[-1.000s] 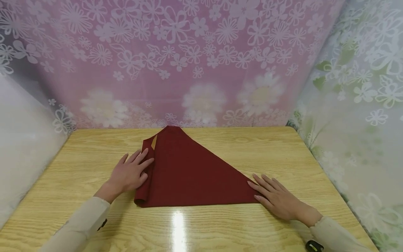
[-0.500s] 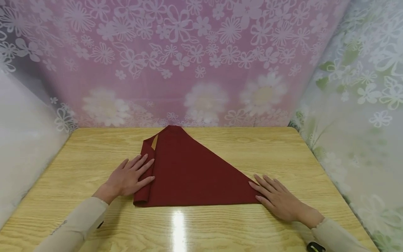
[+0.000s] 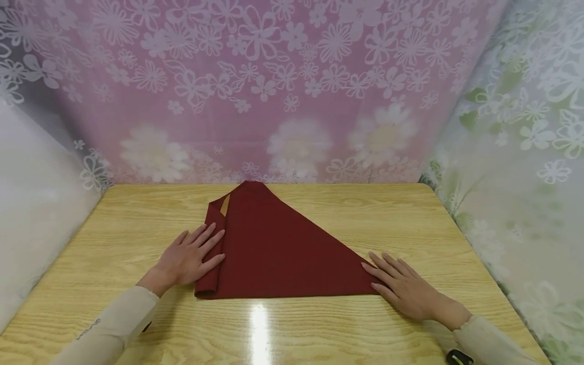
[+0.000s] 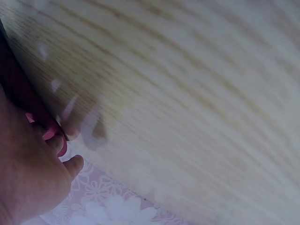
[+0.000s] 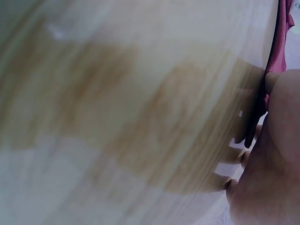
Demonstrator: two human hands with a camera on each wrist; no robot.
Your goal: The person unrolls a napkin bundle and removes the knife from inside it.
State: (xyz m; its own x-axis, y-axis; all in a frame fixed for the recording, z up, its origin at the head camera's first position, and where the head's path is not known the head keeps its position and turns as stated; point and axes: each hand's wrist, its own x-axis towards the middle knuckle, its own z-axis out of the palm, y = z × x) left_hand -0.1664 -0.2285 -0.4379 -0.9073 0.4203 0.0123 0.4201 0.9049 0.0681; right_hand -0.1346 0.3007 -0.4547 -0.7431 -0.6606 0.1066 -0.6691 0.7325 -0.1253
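A dark red cloth [image 3: 278, 248] lies on the wooden table, its left side folded over into a narrow flap [image 3: 211, 276] and its right side tapering to a corner. Between flap and cloth, a small gap near the top shows the tan tabletop. My left hand [image 3: 184, 258] rests on the flap with its fingers straight and spread. At the right corner, my right hand [image 3: 408, 289] lies with extended fingers over the cloth's tip. In the left wrist view the left hand [image 4: 33, 168] is beside the cloth's edge; the right wrist view shows the right hand [image 5: 272, 154] at the cloth.
The wooden table [image 3: 315, 329] has a bright light reflection in front of the cloth. A pink floral sheet [image 3: 283, 101] hangs behind the table's far edge. Pale floral sheets flank both sides, including the right one [image 3: 515, 203].
My left hand has flattened and spread its fingers on the folded flap, whose curled lower end now lies flatter. My right hand has stayed at the corner.
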